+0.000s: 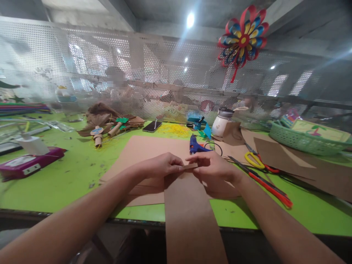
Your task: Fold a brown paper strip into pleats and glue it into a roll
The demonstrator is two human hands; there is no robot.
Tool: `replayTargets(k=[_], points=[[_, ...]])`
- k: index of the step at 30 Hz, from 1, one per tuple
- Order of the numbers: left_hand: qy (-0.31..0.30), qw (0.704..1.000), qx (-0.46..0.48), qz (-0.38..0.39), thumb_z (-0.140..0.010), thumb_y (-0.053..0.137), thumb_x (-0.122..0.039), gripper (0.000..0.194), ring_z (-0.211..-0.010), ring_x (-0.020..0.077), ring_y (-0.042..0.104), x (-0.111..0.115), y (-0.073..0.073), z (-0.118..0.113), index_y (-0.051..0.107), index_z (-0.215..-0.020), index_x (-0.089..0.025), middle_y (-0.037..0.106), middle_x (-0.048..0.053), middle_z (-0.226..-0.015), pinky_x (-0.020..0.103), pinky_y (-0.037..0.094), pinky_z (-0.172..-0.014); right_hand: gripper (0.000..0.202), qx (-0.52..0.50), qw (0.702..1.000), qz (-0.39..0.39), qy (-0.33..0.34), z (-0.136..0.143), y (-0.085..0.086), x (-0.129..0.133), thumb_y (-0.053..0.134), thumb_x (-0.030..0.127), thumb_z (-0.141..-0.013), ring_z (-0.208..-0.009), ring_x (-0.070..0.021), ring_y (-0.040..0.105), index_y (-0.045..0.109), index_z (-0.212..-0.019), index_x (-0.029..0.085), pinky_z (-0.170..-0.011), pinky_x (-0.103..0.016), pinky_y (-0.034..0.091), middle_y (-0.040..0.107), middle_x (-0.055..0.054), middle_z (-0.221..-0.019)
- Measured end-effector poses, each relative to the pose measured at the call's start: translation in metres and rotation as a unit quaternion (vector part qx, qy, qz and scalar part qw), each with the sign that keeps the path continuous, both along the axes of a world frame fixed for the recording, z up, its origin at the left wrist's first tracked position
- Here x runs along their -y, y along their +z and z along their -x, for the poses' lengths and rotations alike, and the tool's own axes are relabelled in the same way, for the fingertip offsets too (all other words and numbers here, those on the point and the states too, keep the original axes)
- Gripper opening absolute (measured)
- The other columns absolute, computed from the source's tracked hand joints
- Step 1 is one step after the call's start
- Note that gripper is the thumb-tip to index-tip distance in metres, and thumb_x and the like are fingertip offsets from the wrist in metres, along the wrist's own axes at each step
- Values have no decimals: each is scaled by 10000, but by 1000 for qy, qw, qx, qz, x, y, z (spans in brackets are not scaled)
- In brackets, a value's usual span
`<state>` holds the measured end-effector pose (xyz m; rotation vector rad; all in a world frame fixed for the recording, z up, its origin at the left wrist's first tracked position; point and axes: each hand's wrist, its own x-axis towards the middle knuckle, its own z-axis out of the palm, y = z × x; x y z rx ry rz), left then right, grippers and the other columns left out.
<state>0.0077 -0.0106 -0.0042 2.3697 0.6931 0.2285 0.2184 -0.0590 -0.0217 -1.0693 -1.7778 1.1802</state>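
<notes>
A long strip of brown kraft paper runs from under my hands down over the table's front edge. Its far end is folded or rolled into a narrow band. The left end of that band is pinched between the thumb and curled fingers of my left hand. At the band's right end, the thumb and bent fingers of my right hand grip it. Beneath lie flat sheets of brown paper. Just beyond my right hand lies a blue glue gun, partly hidden by the fingers.
Yellow-handled scissors and a red utility knife lie at right, near a green basket. A phone, yellow paper shreds and a white jug stand at the back. A purple power strip sits at left.
</notes>
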Motion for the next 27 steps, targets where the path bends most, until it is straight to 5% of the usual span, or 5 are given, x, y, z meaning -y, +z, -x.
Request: replayTargets(k=[6,13,27], points=[[1,995,-7,-97,-871,418,-308,283,-662,127,508,4,-1,-4,645,-904,-142,636,34,-787,215,333,-586,324,9,999,29,31,-7,8,-1,703,311,-699,-852,-178,610,680,-992,176,-725,-298,486,670,-70,-941],[11,989,-11,-147,-870,415,-274,268,-601,111,506,9,-1,-4,652,-864,-150,651,27,-737,207,305,-533,172,62,998,-2,-10,-9,5,-7,679,309,-712,-693,-155,599,724,-781,158,-638,-274,464,675,-46,-738],[60,984,-24,-166,-828,456,-270,269,-598,117,524,10,4,-5,690,-901,-159,677,28,-735,206,311,-528,186,80,995,-58,-24,-8,3,-7,658,323,-722,-643,-152,568,727,-734,150,-592,-268,440,653,-39,-673]])
